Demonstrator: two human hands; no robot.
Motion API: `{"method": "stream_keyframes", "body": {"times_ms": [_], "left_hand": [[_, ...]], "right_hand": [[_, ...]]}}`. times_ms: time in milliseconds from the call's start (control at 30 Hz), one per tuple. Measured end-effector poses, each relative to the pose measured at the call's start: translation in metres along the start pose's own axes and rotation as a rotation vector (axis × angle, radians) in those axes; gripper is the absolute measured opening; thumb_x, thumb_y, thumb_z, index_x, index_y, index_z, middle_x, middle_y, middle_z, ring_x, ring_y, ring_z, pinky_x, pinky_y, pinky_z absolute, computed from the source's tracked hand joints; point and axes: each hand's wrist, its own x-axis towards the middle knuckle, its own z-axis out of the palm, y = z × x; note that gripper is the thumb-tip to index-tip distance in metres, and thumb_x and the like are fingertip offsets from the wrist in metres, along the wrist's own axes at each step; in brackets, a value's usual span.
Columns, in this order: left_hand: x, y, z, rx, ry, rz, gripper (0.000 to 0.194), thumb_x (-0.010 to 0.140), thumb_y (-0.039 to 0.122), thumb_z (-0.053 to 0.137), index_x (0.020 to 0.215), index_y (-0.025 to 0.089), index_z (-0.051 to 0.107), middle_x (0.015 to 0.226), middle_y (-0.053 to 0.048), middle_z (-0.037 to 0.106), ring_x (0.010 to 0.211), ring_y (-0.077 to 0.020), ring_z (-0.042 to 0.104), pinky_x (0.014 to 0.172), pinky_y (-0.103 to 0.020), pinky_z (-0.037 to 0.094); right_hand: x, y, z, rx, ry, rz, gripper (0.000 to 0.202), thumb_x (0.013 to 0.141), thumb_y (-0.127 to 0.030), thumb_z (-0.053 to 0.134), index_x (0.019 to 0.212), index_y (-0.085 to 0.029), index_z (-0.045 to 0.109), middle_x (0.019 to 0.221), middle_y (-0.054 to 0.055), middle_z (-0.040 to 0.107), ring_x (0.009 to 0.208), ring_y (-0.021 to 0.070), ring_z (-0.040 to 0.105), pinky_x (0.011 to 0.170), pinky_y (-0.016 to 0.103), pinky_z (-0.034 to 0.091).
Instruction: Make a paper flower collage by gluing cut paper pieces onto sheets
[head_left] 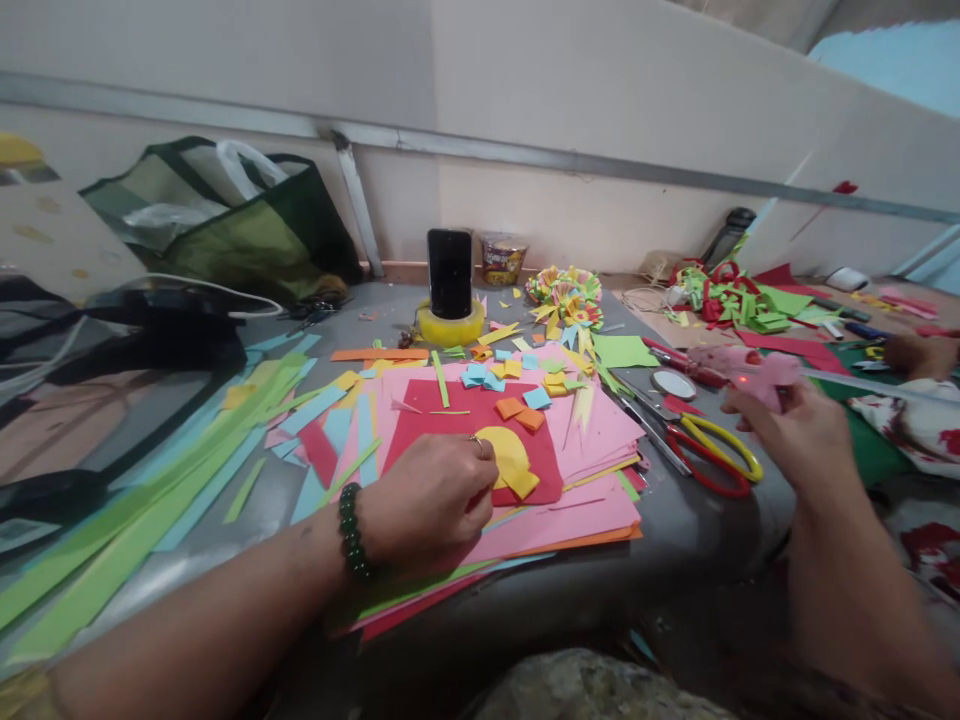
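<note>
My left hand [431, 490], with a ring and a dark green bead bracelet, rests closed over the left edge of a yellow paper circle [506, 452]. Its fingertips are hidden, so I cannot make out what they hold. The circle lies on a red paper square [420, 405] atop pink sheets [577, 512]. A folded yellow piece [523, 484] sits at the circle's lower right edge. Orange [529, 418] and blue [536, 398] paper squares lie close by. Off to the right, my right hand [814, 440] grips a pink hot glue gun [772, 378] with its small light glowing red.
Scissors [720, 462] with red and yellow handles lie between my hands. Paper strips [180, 490] cover the left side. A phone [450, 272] stands in a tape roll [450, 325] before a ruffled paper ball [566, 295]. Another person's hand [922, 355] is at far right.
</note>
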Motion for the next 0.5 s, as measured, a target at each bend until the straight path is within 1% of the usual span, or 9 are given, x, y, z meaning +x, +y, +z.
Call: {"method": "stream_keyframes", "body": {"times_ms": [67, 100, 167, 200, 267, 300, 333, 400, 500], "left_hand": [[0.000, 0.001, 0.000, 0.002, -0.003, -0.004, 0.022, 0.079, 0.011, 0.049, 0.064, 0.017, 0.064, 0.079, -0.007, 0.070, 0.066, -0.0169, 0.059, 0.057, -0.029, 0.038], [0.000, 0.001, -0.001, 0.006, -0.009, -0.008, 0.023, 0.079, 0.012, 0.049, 0.065, 0.017, 0.065, 0.080, -0.007, 0.070, 0.066, -0.0169, 0.059, 0.057, -0.029, 0.039], [0.000, 0.002, -0.001, 0.013, -0.025, -0.017, 0.023, 0.080, 0.012, 0.049, 0.065, 0.017, 0.066, 0.079, -0.008, 0.070, 0.066, -0.0170, 0.059, 0.057, -0.029, 0.038], [0.000, 0.002, -0.001, 0.013, -0.033, -0.019, 0.023, 0.080, 0.012, 0.049, 0.065, 0.017, 0.066, 0.078, -0.007, 0.069, 0.065, -0.0171, 0.059, 0.056, -0.029, 0.038], [0.001, 0.002, -0.001, 0.013, -0.044, -0.020, 0.023, 0.080, 0.013, 0.049, 0.065, 0.017, 0.066, 0.076, -0.007, 0.068, 0.064, -0.0172, 0.058, 0.056, -0.029, 0.037], [0.001, 0.002, -0.001, 0.014, -0.048, -0.021, 0.023, 0.080, 0.013, 0.049, 0.065, 0.017, 0.066, 0.076, -0.007, 0.068, 0.064, -0.0174, 0.058, 0.056, -0.029, 0.037], [0.001, 0.002, -0.001, 0.015, -0.049, -0.021, 0.023, 0.080, 0.013, 0.049, 0.066, 0.017, 0.066, 0.077, -0.007, 0.069, 0.065, -0.0178, 0.059, 0.056, -0.029, 0.036], [0.001, 0.001, 0.000, 0.016, -0.045, -0.021, 0.022, 0.080, 0.014, 0.049, 0.067, 0.017, 0.067, 0.079, -0.007, 0.070, 0.066, -0.0184, 0.060, 0.056, -0.030, 0.036], [0.001, 0.001, 0.001, 0.001, -0.038, -0.020, 0.021, 0.080, 0.013, 0.050, 0.067, 0.016, 0.067, 0.079, -0.007, 0.070, 0.065, -0.0177, 0.060, 0.055, -0.030, 0.035]], "right_hand": [[-0.011, -0.013, -0.009, 0.095, -0.091, 0.133, 0.034, 0.071, -0.055, 0.065, 0.059, -0.025, 0.055, 0.051, 0.004, 0.060, 0.044, 0.0205, 0.055, 0.042, 0.033, 0.042], [-0.017, -0.022, -0.013, 0.123, -0.148, 0.159, 0.040, 0.069, -0.058, 0.068, 0.053, -0.025, 0.052, 0.047, 0.004, 0.057, 0.042, 0.0196, 0.054, 0.040, 0.032, 0.041], [-0.030, -0.043, -0.015, 0.171, -0.260, 0.065, 0.047, 0.066, -0.064, 0.070, 0.048, -0.024, 0.053, 0.043, 0.004, 0.054, 0.038, 0.0189, 0.051, 0.035, 0.030, 0.038], [-0.036, -0.054, -0.014, 0.205, -0.316, -0.025, 0.046, 0.067, -0.065, 0.070, 0.052, -0.023, 0.059, 0.047, 0.005, 0.059, 0.040, 0.0198, 0.054, 0.035, 0.030, 0.039], [-0.045, -0.072, -0.009, 0.283, -0.451, -0.218, 0.040, 0.072, -0.061, 0.069, 0.073, -0.022, 0.073, 0.066, 0.007, 0.071, 0.055, 0.0238, 0.064, 0.044, 0.032, 0.050], [-0.048, -0.078, -0.005, 0.315, -0.525, -0.292, 0.038, 0.076, -0.058, 0.067, 0.083, -0.022, 0.075, 0.075, 0.007, 0.075, 0.066, 0.0255, 0.068, 0.052, 0.033, 0.054], [-0.051, -0.082, -0.002, 0.331, -0.598, -0.340, 0.036, 0.079, -0.055, 0.066, 0.088, -0.023, 0.076, 0.080, 0.006, 0.076, 0.074, 0.0263, 0.070, 0.058, 0.035, 0.057], [-0.054, -0.087, 0.005, 0.311, -0.701, -0.365, 0.034, 0.081, -0.055, 0.065, 0.082, -0.023, 0.076, 0.070, 0.004, 0.073, 0.074, 0.0260, 0.069, 0.061, 0.034, 0.057], [-0.056, -0.088, 0.013, 0.218, -0.771, -0.340, 0.040, 0.080, -0.058, 0.065, 0.061, -0.023, 0.070, 0.050, 0.000, 0.060, 0.056, 0.0211, 0.061, 0.049, 0.029, 0.051]]}}
